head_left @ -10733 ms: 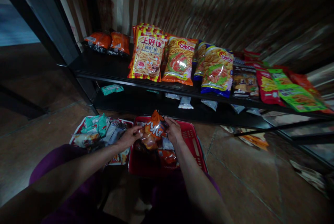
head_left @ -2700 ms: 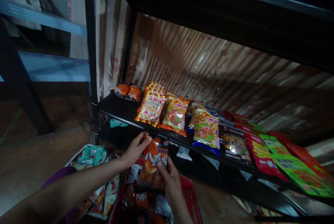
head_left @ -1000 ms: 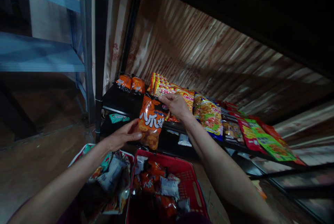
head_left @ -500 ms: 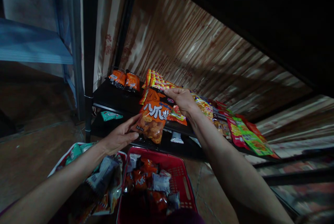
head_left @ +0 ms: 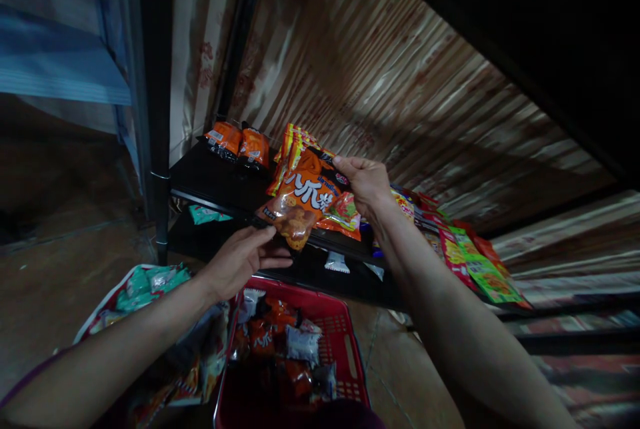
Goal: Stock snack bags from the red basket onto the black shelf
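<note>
An orange snack bag [head_left: 305, 192] with black edging and large white characters hangs tilted in front of the upper shelf. My right hand [head_left: 367, 182] pinches its upper right corner between thumb and fingers. Just below its lower left edge is my left hand [head_left: 250, 259], fingers stretched out and apart; whether a fingertip touches the bag I cannot tell. Behind the bag stand yellow and red packets [head_left: 293, 139], partly covered by it. Two more orange bags [head_left: 254, 147] rest on the shelf to the left.
Below my hands, a red basket [head_left: 345, 329] contains orange and white packets. Beside it, another basket [head_left: 93, 322] is heaped with green and other packets. Green packets [head_left: 495, 275] lie on the black shelf [head_left: 200, 175] at right. A black post [head_left: 159, 149] rises at left.
The orange bag has moved slightly up and right with my right hand, closer to the yellow packets. My left hand has slipped from the bag's side to below its lower edge.
</note>
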Available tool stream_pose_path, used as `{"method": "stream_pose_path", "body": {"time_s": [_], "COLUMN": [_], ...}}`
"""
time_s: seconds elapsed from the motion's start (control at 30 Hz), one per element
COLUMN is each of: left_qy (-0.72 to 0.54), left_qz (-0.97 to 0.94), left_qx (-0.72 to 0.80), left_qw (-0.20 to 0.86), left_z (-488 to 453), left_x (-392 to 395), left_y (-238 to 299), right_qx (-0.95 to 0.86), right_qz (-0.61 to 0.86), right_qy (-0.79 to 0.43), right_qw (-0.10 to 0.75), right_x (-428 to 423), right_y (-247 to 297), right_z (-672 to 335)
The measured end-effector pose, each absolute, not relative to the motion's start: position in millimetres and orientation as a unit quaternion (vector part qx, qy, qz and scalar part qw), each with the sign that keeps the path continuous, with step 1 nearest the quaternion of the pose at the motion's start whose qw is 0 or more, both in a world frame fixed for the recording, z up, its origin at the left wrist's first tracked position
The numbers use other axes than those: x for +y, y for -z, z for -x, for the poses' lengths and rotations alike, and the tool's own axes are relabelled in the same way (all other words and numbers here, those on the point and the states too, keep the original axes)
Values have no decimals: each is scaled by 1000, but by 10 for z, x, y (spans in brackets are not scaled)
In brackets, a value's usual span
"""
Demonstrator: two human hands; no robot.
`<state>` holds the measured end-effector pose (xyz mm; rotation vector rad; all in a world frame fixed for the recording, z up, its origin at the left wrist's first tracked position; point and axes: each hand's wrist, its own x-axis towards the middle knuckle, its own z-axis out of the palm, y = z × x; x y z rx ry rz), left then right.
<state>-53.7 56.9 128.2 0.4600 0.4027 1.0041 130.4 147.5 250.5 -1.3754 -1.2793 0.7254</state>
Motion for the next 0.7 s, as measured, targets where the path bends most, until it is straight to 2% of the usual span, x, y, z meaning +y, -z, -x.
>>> {"method": "stream_pose_path", "body": {"time_s": [0.3, 0.7], "left_qy": [-499, -496], "left_qz": [-262, -389], "left_qx": [242, 274], "left_qw": [790, 727], "left_z": [482, 568], "left_x": [534, 376], "left_y": [-1281, -1331], "right_qx": [-528, -474], "right_qz": [587, 594], "right_qy": [-318, -410], "right_qw": [525, 504], "right_x": [1498, 1510], "right_y": [-2531, -2383], "right_z": [-1346, -1405]}}
